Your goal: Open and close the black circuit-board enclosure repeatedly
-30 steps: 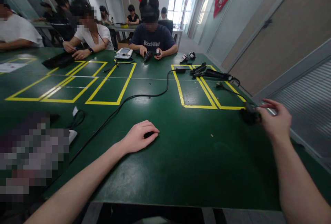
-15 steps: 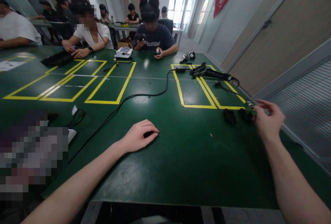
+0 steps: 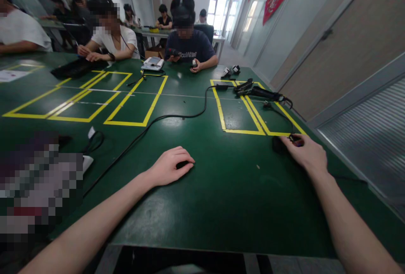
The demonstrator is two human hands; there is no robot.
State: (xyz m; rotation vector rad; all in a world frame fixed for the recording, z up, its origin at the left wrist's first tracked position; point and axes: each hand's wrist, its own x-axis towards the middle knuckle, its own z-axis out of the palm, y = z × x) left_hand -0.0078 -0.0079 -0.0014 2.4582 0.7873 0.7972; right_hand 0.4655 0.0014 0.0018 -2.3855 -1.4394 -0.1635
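Observation:
My left hand (image 3: pixel 172 165) rests on the green table (image 3: pixel 215 198) with its fingers curled and the thumb tip against them. A dark gap shows inside the curl, and I see nothing held there. At the right, my right hand (image 3: pixel 306 152) is closed low over the table, just in front of the yellow tape. Its fingers are around a small dark thing (image 3: pixel 296 141) with a coloured glint, whose kind I cannot make out. Beside the fingertips lies a black oval piece (image 3: pixel 278 144), partly covered by the hand.
A black cable (image 3: pixel 164 116) crosses the table to a black device with cords (image 3: pixel 262 92). Yellow tape (image 3: pixel 245 132) marks out rectangles. Small white-and-black items (image 3: pixel 230 71) and a white device (image 3: pixel 153 64) stand farther back. Co-workers sit opposite, including a person in a dark shirt (image 3: pixel 190 50).
My right hand has moved left and slightly down to the black pieces, now partly covering them. The greenish thing at its fingertips is no longer clearly seen. My left hand has stayed put.

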